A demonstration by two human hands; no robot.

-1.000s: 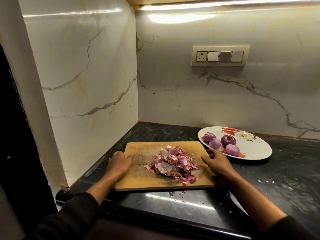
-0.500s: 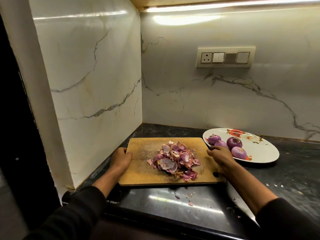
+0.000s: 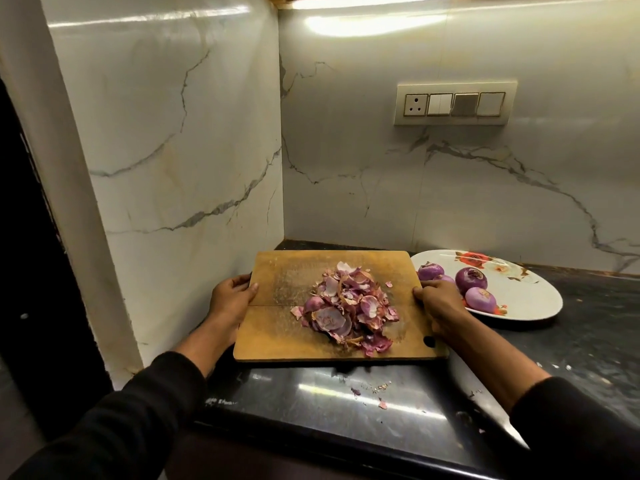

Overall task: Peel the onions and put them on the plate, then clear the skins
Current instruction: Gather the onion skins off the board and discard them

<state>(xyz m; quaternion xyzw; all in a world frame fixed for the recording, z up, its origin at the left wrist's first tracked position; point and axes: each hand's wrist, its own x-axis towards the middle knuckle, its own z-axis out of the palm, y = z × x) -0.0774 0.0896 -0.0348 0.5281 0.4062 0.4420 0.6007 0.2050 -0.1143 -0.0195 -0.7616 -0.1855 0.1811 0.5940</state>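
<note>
Gripping the wooden cutting board (image 3: 287, 327) by its two short edges, I hold it above the black counter (image 3: 588, 341), its near edge showing a shadow underneath. My left hand (image 3: 232, 296) curls round the left edge, thumb lying on top and fingers tucked beneath; my right hand (image 3: 438, 301) clasps the right edge the same way, just above the board's hanging hole. The onion skins (image 3: 348, 313) lie heaped in the middle of the board, between my two hands and touching neither, somewhat nearer the right one. Just beside my right hand, the white flowered plate (image 3: 533, 303) sits on the counter with the peeled onions (image 3: 471, 279) on its left part; I count four, one mostly hidden behind my knuckles. A few loose scraps (image 3: 375, 389) of skin lie on the counter in front of the board.
</note>
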